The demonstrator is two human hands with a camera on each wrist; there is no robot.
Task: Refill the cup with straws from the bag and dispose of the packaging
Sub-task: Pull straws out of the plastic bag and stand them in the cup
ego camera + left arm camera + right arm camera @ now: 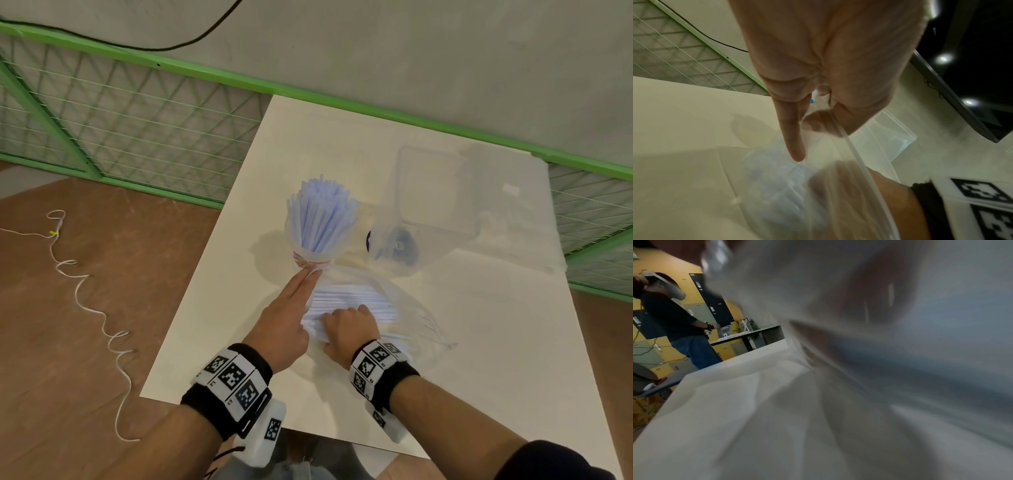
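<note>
A clear cup [313, 257] stands on the white table [479, 359], packed with upright pale blue straws [318, 212]. Just in front of it lies a clear plastic bag [411, 308] holding a bundle of the same straws [346, 298]. My left hand [301, 287] reaches along the bag's left edge; the left wrist view shows its thumb [818, 125] pinching the bag's rim [846, 142] against the fingers. My right hand [349, 325] is curled around the near end of the bundle, apparently inside the bag. The right wrist view is blurred plastic and straws.
A clear plastic bin [435, 205] sits behind and to the right of the cup. A green mesh fence [137, 113] borders the far side. A white cord [89, 301] lies on the brown floor at left. Another person [674, 318] stands far off.
</note>
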